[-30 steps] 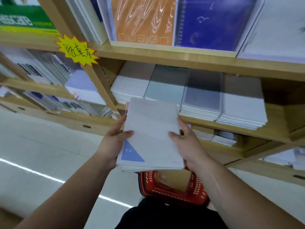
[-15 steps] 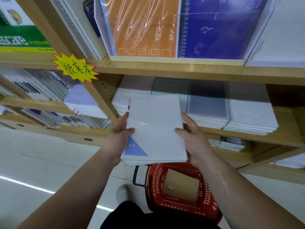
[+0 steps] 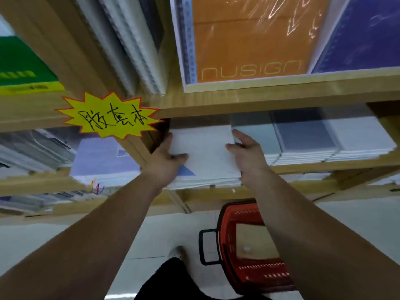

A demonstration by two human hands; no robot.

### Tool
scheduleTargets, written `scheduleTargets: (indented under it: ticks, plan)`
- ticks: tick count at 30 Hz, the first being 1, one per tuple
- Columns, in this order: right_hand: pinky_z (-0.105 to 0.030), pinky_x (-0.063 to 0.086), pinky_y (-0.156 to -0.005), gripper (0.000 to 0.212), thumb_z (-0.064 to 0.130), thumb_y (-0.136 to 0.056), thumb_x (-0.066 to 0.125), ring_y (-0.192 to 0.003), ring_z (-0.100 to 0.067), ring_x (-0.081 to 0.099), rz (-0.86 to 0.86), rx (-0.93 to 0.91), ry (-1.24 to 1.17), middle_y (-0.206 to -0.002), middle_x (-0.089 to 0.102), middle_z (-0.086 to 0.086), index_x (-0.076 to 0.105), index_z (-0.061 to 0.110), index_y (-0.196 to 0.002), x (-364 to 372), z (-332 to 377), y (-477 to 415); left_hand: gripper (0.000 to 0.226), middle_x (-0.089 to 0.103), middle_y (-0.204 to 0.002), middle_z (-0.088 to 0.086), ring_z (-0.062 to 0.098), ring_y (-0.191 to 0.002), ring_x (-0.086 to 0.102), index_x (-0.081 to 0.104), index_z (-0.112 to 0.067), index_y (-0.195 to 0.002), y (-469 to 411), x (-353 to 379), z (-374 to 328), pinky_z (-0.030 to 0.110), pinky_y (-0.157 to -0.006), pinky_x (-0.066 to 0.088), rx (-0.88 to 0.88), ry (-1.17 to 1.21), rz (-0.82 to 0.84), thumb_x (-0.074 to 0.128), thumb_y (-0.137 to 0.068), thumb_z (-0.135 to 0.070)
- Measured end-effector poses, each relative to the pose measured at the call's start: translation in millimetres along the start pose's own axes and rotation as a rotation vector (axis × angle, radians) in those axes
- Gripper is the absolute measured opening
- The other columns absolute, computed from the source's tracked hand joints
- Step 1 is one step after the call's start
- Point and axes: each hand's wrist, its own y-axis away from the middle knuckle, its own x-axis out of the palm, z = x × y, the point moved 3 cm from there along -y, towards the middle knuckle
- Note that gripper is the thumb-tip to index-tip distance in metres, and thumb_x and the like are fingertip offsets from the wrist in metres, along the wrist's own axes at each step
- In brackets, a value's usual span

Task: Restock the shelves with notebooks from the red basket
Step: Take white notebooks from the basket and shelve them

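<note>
The stack of notebooks (image 3: 205, 156) lies flat at the left end of the middle shelf (image 3: 303, 168), its far edge in shadow under the board above. Whether it rests on a pile beneath or is carried clear of it cannot be told. The left hand (image 3: 166, 161) grips the stack's left side, thumb pressed on the cover, and its fingers (image 3: 168, 140) lie together along the edge. It partly covers a blue triangle printed on the near left corner. The right hand (image 3: 246, 152) holds the right side, thumb on top. Its other fingers curl down the edge, and their tips are out of sight. Just to the right lie further piles (image 3: 307, 146), blurred. On the floor nearer the person stands the red basket (image 3: 225, 234), its right half hidden by the right forearm. A flat tan thing (image 3: 253, 241) lies inside, too soft to identify. A yellow star sign (image 3: 110, 115) covers the upright left of the stack.
</note>
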Motion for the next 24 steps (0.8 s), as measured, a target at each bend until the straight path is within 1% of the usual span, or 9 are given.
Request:
scheduleTargets:
  ticks: [2, 4, 6, 10, 13, 16, 18, 20, 24]
  plan:
    - [-0.048, 0.053, -0.102, 0.054, -0.003, -0.089, 0.067, -0.112, -0.028, 0.067, -0.028, -0.028, 0.032, -0.129, 0.067, -0.011, 0.062, 0.021, -0.137, 3.6, -2.7, -8.6, 0.089, 0.034, -0.161, 0.005, 0.024, -0.145, 0.037, 0.029, -0.025, -0.159, 5.1, 3.9, 6.5, 0.028, -0.114, 0.032, -0.004, -0.279, 0.023, 0.077, -0.087, -0.042]
    - [-0.037, 0.054, -0.099, 0.052, -0.005, -0.090, 0.065, -0.112, -0.025, 0.066, -0.034, -0.057, 0.050, -0.128, 0.067, -0.008, 0.062, 0.017, -0.137, 5.4, -1.0, -16.1, 0.093, 0.021, -0.165, 0.011, 0.027, -0.150, 0.025, 0.027, -0.027, -0.160, 15.1, 9.5, 8.7, 0.034, -0.115, 0.030, 0.072, -0.528, 0.040, 0.073, -0.084, -0.055]
    - [-0.033, 0.054, -0.095, 0.046, -0.007, -0.090, 0.064, -0.112, -0.024, 0.065, -0.029, -0.088, 0.071, -0.122, 0.065, -0.004, 0.064, 0.015, -0.131, 9.0, 0.7, -28.4, 0.096, 0.017, -0.166, 0.014, 0.030, -0.151, 0.024, 0.034, -0.024, -0.157, 25.2, 14.3, 13.6, 0.039, -0.116, 0.032, 0.204, -0.697, 0.005, 0.073, -0.080, -0.065]
    - [-0.022, 0.050, -0.071, 0.039, -0.001, -0.090, 0.067, -0.097, -0.020, 0.063, -0.039, -0.155, 0.181, -0.106, 0.063, -0.001, 0.066, 0.011, -0.127, 17.3, 7.6, -57.5, 0.087, 0.031, -0.161, 0.020, 0.042, -0.149, 0.028, 0.045, -0.016, -0.152, 27.5, 26.8, 21.8, 0.052, -0.119, 0.028, 0.436, -0.993, -0.082, 0.081, -0.077, -0.045]
    - [-0.020, 0.045, -0.077, 0.041, 0.007, -0.091, 0.070, -0.099, -0.013, 0.059, -0.013, -0.213, 0.320, -0.111, 0.063, -0.001, 0.063, 0.009, -0.132, 15.8, 6.2, -75.6, 0.086, 0.019, -0.166, 0.014, 0.036, -0.154, 0.013, 0.026, -0.022, -0.159, 12.8, 32.7, 13.8, 0.048, -0.126, 0.015, 0.391, -1.196, -0.098, 0.073, -0.089, -0.040]
    - [-0.030, 0.056, -0.086, 0.042, 0.021, -0.088, 0.071, -0.101, -0.015, 0.066, 0.079, -0.294, 0.431, -0.114, 0.070, 0.004, 0.066, 0.017, -0.130, 11.3, -0.6, -77.8, 0.080, 0.010, -0.169, 0.012, 0.033, -0.155, 0.009, 0.018, -0.024, -0.161, 2.0, 38.1, 8.8, 0.044, -0.125, 0.010, 0.411, -1.332, -0.068, 0.062, -0.097, -0.040]
    - [-0.036, 0.061, -0.078, 0.049, 0.026, -0.085, 0.071, -0.104, -0.019, 0.068, 0.199, -0.293, 0.500, -0.119, 0.071, 0.003, 0.063, 0.023, -0.133, 7.1, -3.5, -74.4, 0.075, 0.012, -0.169, 0.012, 0.033, -0.155, 0.013, 0.019, -0.023, -0.161, 0.3, 38.1, 10.6, 0.044, -0.124, 0.016, 0.416, -1.351, -0.059, 0.060, -0.099, -0.035]
    - [-0.026, 0.057, -0.069, 0.051, 0.017, -0.090, 0.070, -0.108, -0.016, 0.066, 0.328, -0.245, 0.507, -0.124, 0.068, 0.005, 0.056, 0.025, -0.139, 2.9, -4.7, -72.7, 0.073, 0.014, -0.168, 0.013, 0.033, -0.155, 0.014, 0.019, -0.022, -0.161, -3.7, 33.6, 11.7, 0.045, -0.124, 0.023, 0.368, -1.338, -0.092, 0.058, -0.101, -0.032]
    - [-0.019, 0.051, -0.074, 0.061, 0.009, -0.093, 0.067, -0.112, -0.014, 0.062, 0.379, -0.255, 0.556, -0.132, 0.064, 0.004, 0.047, 0.024, -0.148, 5.1, -2.7, -74.6, 0.075, 0.003, -0.169, 0.018, 0.037, -0.155, 0.007, 0.010, -0.024, -0.162, -19.3, 27.2, 8.4, 0.048, -0.121, 0.027, 0.271, -1.380, -0.122, 0.054, -0.103, -0.032]
